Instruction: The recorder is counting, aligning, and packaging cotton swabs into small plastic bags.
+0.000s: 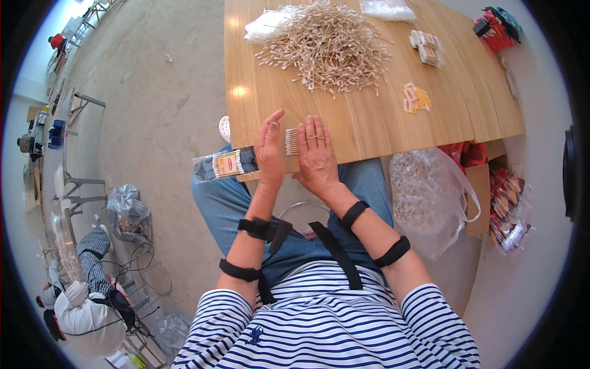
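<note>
Near the table's front edge, a short row of cotton swabs [291,142] lies side by side on the wood between my hands. My left hand [270,150] stands on its edge just left of the row, fingers stretched out and palm turned toward the swabs. On the right, my right hand [316,150] lies palm down with straight fingers close against the row; whether any swabs are under it is hidden. Left of my left hand, a clear packet of cotton swabs [227,164] with a yellow and red label lies at the table's corner, beside something black. Farther back is a big loose heap of cotton swabs [326,49].
Small yellow and white labels [416,98] lie scattered at right, with filled packets [427,48] behind. Clear bags [387,9] sit at the back. Below the table's right side hangs a white plastic bag [430,203], beside a cardboard box [479,200]. Another person [89,313] works far left.
</note>
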Tool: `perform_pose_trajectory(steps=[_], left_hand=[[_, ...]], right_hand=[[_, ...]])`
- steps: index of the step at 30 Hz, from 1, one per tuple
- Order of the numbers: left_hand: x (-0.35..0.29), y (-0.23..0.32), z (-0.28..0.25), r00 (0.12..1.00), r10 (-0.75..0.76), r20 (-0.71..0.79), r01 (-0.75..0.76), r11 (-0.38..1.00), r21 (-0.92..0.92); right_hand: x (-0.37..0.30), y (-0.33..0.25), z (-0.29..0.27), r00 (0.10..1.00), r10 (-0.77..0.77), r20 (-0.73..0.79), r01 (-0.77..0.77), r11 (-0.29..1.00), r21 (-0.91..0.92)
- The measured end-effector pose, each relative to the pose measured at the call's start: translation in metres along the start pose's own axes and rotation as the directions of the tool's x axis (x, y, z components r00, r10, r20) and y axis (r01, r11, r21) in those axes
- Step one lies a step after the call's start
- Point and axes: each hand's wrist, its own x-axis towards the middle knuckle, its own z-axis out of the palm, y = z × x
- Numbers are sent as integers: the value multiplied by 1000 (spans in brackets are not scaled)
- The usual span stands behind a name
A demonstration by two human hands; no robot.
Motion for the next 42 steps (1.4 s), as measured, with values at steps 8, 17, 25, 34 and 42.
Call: perform_pose_trajectory(steps=[8,17,25,34,42], left_hand=[[-41,24,-14,966,64,249,-169,887,429],[-28,-3,19,1000,-30,9,30,1000,-8],[-26,17,-15,962,6,272,-169,796,582],[-40,39,-10,840,-132,527,-533,-12,846],[-33,-12,-7,861,6,508,-480,-320,817]], right_hand=[[-1,4,9,996,7,-87,-10,999,-35],[2,-5,15,990,55,-130,-64,995,-73],[1,-5,16,987,45,-156,-58,995,-78],[0,-5,12,993,45,-108,-55,994,-98],[0,-3,21,986,41,-161,-50,998,-50]])
